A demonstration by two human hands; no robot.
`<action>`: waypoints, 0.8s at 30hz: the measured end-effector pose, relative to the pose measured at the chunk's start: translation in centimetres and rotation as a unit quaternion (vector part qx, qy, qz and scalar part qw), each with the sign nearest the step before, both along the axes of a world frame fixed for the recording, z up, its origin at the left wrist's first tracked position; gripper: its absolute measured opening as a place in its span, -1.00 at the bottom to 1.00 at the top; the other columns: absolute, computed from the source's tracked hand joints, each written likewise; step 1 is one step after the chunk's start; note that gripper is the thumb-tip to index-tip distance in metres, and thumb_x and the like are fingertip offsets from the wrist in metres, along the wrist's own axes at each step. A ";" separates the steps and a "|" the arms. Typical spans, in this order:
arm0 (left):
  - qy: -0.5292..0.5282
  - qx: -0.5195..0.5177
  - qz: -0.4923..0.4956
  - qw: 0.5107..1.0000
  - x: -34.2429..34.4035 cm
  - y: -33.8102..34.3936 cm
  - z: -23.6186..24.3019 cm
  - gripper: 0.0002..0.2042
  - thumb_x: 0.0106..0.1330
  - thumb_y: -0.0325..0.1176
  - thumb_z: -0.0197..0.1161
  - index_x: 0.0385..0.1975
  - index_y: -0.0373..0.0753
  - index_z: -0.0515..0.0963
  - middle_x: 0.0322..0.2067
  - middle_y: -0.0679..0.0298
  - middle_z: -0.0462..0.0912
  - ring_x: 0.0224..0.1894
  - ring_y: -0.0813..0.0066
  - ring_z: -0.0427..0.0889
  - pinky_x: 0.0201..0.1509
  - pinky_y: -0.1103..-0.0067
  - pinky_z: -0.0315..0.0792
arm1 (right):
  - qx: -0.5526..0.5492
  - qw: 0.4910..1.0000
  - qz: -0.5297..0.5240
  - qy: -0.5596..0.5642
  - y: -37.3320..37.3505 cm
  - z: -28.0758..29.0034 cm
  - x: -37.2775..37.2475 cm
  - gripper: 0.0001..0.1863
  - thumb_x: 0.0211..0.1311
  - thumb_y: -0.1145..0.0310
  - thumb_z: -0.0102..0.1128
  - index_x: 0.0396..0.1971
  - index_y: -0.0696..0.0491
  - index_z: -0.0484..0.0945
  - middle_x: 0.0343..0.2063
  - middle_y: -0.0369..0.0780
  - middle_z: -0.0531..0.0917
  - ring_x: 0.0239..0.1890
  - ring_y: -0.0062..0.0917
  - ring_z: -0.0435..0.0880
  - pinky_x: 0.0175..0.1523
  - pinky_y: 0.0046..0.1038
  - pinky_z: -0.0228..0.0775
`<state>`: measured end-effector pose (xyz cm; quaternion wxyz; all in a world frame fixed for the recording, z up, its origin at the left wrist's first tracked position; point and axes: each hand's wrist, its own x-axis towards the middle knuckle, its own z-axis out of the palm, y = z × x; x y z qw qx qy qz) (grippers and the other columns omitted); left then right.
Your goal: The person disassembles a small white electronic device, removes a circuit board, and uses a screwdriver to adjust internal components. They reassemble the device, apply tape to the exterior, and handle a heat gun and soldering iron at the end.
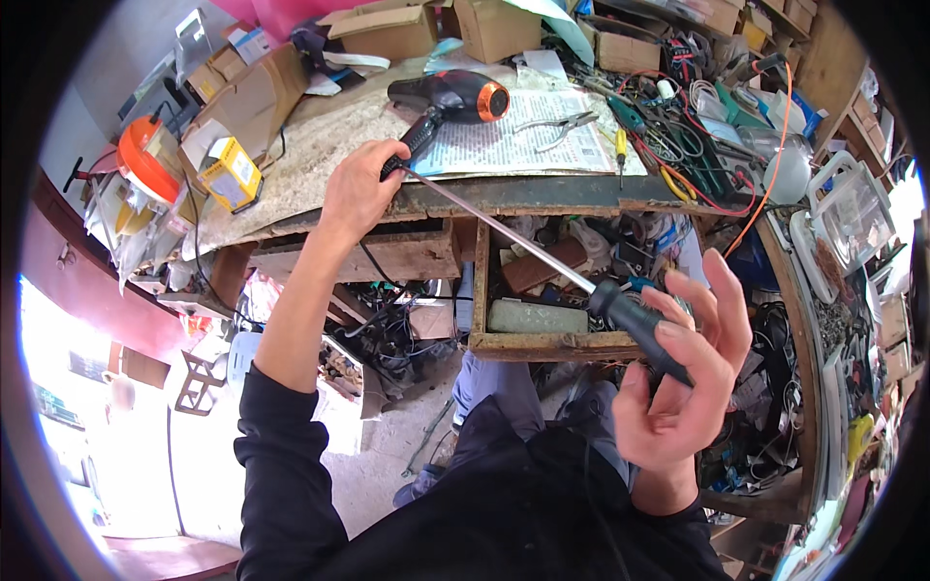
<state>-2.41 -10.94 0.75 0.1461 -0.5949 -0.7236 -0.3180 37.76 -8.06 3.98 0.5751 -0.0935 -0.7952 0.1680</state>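
A black hair dryer (441, 97) with an orange ring at one end lies on a printed paper sheet (475, 150) on the workbench. My left hand (356, 192) is closed round the lower end of its handle. A long screwdriver (518, 237) with a dark handle slants across the front of the bench, its tip close to the handle's end by my left fingers. Whether the tip touches a screw is hidden. My right hand (690, 373) holds the screwdriver's grip between thumb and fingers, some of them raised off it. Pliers (562, 124) with spread handles rest right of the dryer.
Below the bench edge, a wooden drawer (557, 347) stands pulled out, filled with loose parts. A small yellow screwdriver (621, 145) and tangled wires (683, 155) lie at the right. Cardboard boxes (387, 34) line the back; a yellow box (232, 176) stands left.
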 end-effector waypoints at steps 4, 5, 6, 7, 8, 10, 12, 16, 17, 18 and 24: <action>0.005 -0.002 0.008 1.000 0.0 -0.2 -0.1 -0.78 0.27 -0.41 0.32 -0.09 -0.17 0.60 -0.10 0.12 0.69 -0.04 0.02 0.67 0.04 0.29 0.52 | -0.018 0.999 -0.011 -0.040 -0.9 0.3 0.7 -0.59 0.27 0.39 0.38 0.06 0.25 0.60 0.06 0.14 0.63 -0.04 -0.18 0.74 -0.01 -0.32 0.67; 0.004 -0.005 0.011 1.000 0.0 -0.3 0.0 -0.78 0.27 -0.42 0.32 -0.09 -0.17 0.60 -0.10 0.12 0.69 -0.03 0.02 0.67 0.05 0.29 0.52 | -0.023 0.998 -0.009 -0.056 -1.1 0.2 1.1 -0.65 0.26 0.44 0.35 0.02 0.25 0.63 0.01 0.11 0.67 -0.08 -0.18 0.76 -0.02 -0.33 0.67; 0.003 -0.009 0.014 1.000 0.0 -0.4 0.0 -0.78 0.27 -0.42 0.32 -0.09 -0.17 0.60 -0.10 0.12 0.69 -0.03 0.02 0.67 0.05 0.29 0.52 | -0.013 0.998 -0.009 -0.062 -1.2 0.2 1.3 -0.70 0.26 0.50 0.32 -0.03 0.24 0.66 -0.04 0.08 0.71 -0.12 -0.19 0.78 -0.03 -0.34 0.68; -0.001 -0.002 0.012 1.000 0.1 -0.3 0.0 -0.77 0.25 -0.43 0.33 -0.10 -0.19 0.60 -0.10 0.11 0.70 -0.03 0.03 0.67 0.06 0.30 0.52 | 0.047 0.998 -0.026 -0.039 -0.8 0.4 0.5 -0.69 0.21 0.59 0.27 -0.02 0.23 0.66 -0.03 0.08 0.70 -0.11 -0.19 0.78 -0.03 -0.34 0.68; -0.004 0.004 0.010 1.000 0.3 -0.1 0.0 -0.77 0.24 -0.44 0.34 -0.11 -0.22 0.60 -0.11 0.10 0.71 -0.02 0.03 0.67 0.07 0.31 0.51 | 0.047 0.998 -0.029 0.019 -0.7 0.3 -0.5 -0.66 0.18 0.64 0.22 -0.01 0.23 0.66 -0.06 0.07 0.72 -0.12 -0.20 0.78 -0.04 -0.35 0.68; -0.002 0.009 0.007 1.000 0.3 0.0 -0.1 -0.77 0.24 -0.44 0.34 -0.11 -0.22 0.60 -0.10 0.10 0.71 -0.02 0.03 0.67 0.07 0.31 0.51 | -0.014 1.000 0.000 0.010 -1.2 0.1 -0.4 -0.57 0.08 0.70 0.17 0.02 0.21 0.61 0.08 0.12 0.60 -0.03 -0.17 0.74 0.01 -0.31 0.66; 0.010 0.005 0.004 1.000 0.0 -0.1 -0.3 -0.78 0.27 -0.41 0.31 -0.09 -0.17 0.60 -0.09 0.11 0.70 -0.02 0.03 0.67 0.05 0.29 0.52 | -0.089 0.994 0.023 -0.063 -1.6 -0.4 1.4 -0.49 0.00 0.74 0.13 0.05 0.18 0.57 0.24 0.17 0.45 0.07 -0.12 0.69 0.07 -0.24 0.64; -0.002 0.006 0.009 1.000 -0.1 -0.3 -0.2 -0.79 0.26 -0.42 0.32 -0.11 -0.19 0.62 -0.10 0.11 0.71 -0.02 0.05 0.68 0.07 0.31 0.52 | -0.044 0.999 0.011 0.003 0.0 -1.0 0.5 -0.56 0.07 0.69 0.16 0.03 0.25 0.54 0.09 0.14 0.56 -0.01 -0.19 0.72 0.09 -0.27 0.62; -0.006 0.007 0.008 1.000 0.2 -0.1 -0.1 -0.78 0.25 -0.43 0.34 -0.11 -0.21 0.62 -0.10 0.11 0.72 -0.02 0.06 0.68 0.09 0.33 0.51 | -0.052 0.998 0.004 0.018 -0.1 -1.0 0.2 -0.56 0.07 0.69 0.16 0.03 0.26 0.54 0.08 0.14 0.57 -0.01 -0.19 0.72 0.10 -0.27 0.62; -0.010 0.008 0.007 1.000 0.3 0.1 0.0 -0.78 0.24 -0.44 0.35 -0.11 -0.23 0.63 -0.09 0.11 0.73 -0.01 0.07 0.69 0.11 0.35 0.51 | -0.059 0.998 -0.003 0.034 0.0 -1.0 -0.2 -0.56 0.07 0.69 0.17 0.03 0.26 0.53 0.08 0.14 0.57 -0.01 -0.18 0.71 0.10 -0.27 0.62; -0.020 0.000 0.017 1.000 0.3 -0.3 -0.2 -0.82 0.25 -0.44 0.35 -0.16 -0.23 0.65 -0.01 0.12 0.73 0.02 0.07 0.69 0.14 0.36 0.51 | -0.090 0.995 0.014 0.034 1.2 -1.5 0.9 -0.57 0.09 0.66 0.17 0.03 0.29 0.50 0.08 0.15 0.56 -0.04 -0.20 0.72 0.05 -0.30 0.64</action>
